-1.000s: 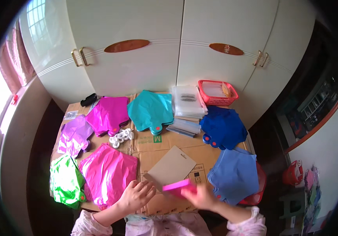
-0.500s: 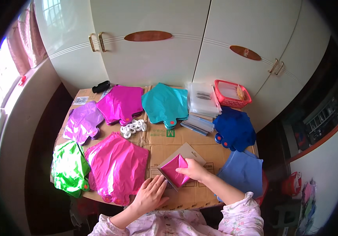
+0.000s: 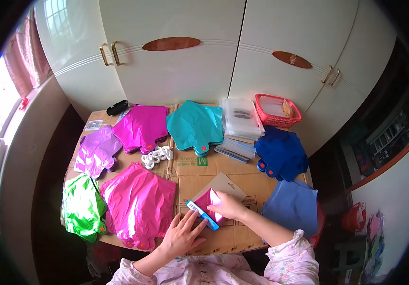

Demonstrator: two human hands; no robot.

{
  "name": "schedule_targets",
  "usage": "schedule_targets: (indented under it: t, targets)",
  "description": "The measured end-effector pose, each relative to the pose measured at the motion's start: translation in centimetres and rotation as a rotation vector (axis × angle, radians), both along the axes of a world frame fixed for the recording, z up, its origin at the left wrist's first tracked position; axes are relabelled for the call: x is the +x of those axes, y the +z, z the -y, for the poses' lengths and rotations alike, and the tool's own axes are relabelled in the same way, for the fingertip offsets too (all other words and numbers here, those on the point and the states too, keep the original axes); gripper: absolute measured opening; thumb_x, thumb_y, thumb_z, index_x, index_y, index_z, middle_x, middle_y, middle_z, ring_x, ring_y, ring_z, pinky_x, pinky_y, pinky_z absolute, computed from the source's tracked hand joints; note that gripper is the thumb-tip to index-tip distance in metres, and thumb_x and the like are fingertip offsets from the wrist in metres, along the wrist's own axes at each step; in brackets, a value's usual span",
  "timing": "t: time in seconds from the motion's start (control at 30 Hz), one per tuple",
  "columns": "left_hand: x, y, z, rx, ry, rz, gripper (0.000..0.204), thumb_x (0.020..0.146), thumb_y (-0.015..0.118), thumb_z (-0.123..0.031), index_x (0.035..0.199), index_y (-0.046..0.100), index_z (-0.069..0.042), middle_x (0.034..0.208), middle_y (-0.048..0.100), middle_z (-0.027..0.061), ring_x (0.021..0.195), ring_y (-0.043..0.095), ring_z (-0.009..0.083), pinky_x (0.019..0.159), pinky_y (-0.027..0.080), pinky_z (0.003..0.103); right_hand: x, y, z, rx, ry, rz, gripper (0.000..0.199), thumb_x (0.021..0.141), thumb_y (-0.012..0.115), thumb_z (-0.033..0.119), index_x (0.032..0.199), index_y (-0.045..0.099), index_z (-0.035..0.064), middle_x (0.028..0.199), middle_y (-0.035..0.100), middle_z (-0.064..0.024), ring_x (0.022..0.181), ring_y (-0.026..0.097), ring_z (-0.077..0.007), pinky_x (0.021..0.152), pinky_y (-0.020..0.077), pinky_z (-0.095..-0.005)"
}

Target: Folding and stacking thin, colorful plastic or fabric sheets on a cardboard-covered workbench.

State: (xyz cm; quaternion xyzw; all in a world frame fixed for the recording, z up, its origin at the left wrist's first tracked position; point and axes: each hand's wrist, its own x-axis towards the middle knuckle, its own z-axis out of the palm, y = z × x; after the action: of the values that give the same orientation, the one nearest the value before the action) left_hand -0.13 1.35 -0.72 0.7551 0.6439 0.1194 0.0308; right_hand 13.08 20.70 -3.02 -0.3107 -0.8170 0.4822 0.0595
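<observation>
On the cardboard-covered table, a beige card point(image 3: 226, 184) with a hanging slot lies in front of me. A folded pink foil balloon point(image 3: 204, 200) rests on it, and my right hand point(image 3: 228, 207) pinches the balloon between thumb and fingers. Along its near side a bright blue strip with a barcode point(image 3: 209, 222) stands up, seemingly the card's edge. The fingers of my left hand point(image 3: 180, 234) are stretched out and touch this strip. Left of that hand lies a pile of flat, star-shaped pink foil balloons point(image 3: 139, 202).
Around the table lie green point(image 3: 83, 206), lilac point(image 3: 96, 151), magenta point(image 3: 141, 126), teal point(image 3: 195, 123), dark blue point(image 3: 284, 154) and light blue foil piles point(image 3: 290, 204). White coils point(image 3: 158, 156), stacked cards point(image 3: 234, 149), clear plastic bags point(image 3: 241, 124) and a red basket point(image 3: 279, 121) stand farther back.
The blue strip with the barcode has come up under my left fingers at the near side of the folded balloon. My right hand has shifted slightly left, still pinching the balloon.
</observation>
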Motion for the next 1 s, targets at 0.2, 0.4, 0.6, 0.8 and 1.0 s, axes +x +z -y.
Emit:
schedule_targets:
  t: [0.2,0.4,0.6,0.8,1.0]
  targets:
    - [-0.1,0.0,-0.1,-0.020,-0.001,0.007,0.058,0.086,0.059,-0.046,0.135,0.047,-0.018,0.139,0.039,0.0189,0.131,0.038,0.0323,0.104,0.032,0.051,0.0,1.0,-0.3,-0.032,0.036,0.050,0.047,0.077,0.071,0.023,0.113,0.055,-0.0028,0.105,0.064,-0.0224,0.097,0.062,-0.0339,0.085,0.0481,-0.0406]
    - [-0.1,-0.4,-0.1,-0.041,0.003,0.005,0.056,0.086,0.058,-0.047,0.134,0.048,-0.020,0.142,0.036,0.0192,0.133,0.036,0.0328,0.106,0.030,0.052,0.0,0.2,-0.7,-0.012,0.103,0.024,0.048,0.076,0.069,0.026,0.113,0.054,-0.0012,0.101,0.065,-0.0228,0.097,0.062,-0.0374,0.084,0.0487,-0.0433]
    - [-0.2,-0.1,-0.5,-0.060,-0.021,-0.010,0.058,0.086,0.055,-0.052,0.135,0.048,-0.022,0.142,0.037,0.0193,0.135,0.034,0.0343,0.106,0.028,0.055,-0.7,2.4,-0.4,0.161,0.158,0.283,0.053,0.078,0.068,0.033,0.113,0.051,-0.0025,0.107,0.061,-0.0269,0.101,0.060,-0.0405,0.084,0.0482,-0.0474]
    - [-0.4,0.1,-0.6,-0.038,-0.037,0.009,0.061,0.084,0.056,-0.055,0.135,0.048,-0.021,0.140,0.040,0.0195,0.133,0.035,0.0361,0.104,0.029,0.057,-0.5,2.2,-0.9,0.659,0.201,0.045,0.043,0.083,0.064,0.033,0.111,0.056,0.0010,0.102,0.062,-0.0170,0.096,0.060,-0.0316,0.084,0.0469,-0.0434]
    - [-0.5,0.0,-0.7,-0.026,-0.050,-0.016,0.064,0.083,0.056,-0.057,0.135,0.048,-0.020,0.138,0.042,0.0196,0.133,0.036,0.0361,0.104,0.028,0.058,0.2,-0.4,-2.2,0.756,0.223,-0.404,0.026,0.081,0.064,0.012,0.106,0.066,0.0056,0.093,0.060,-0.0072,0.089,0.057,-0.0254,0.081,0.0466,-0.0371]
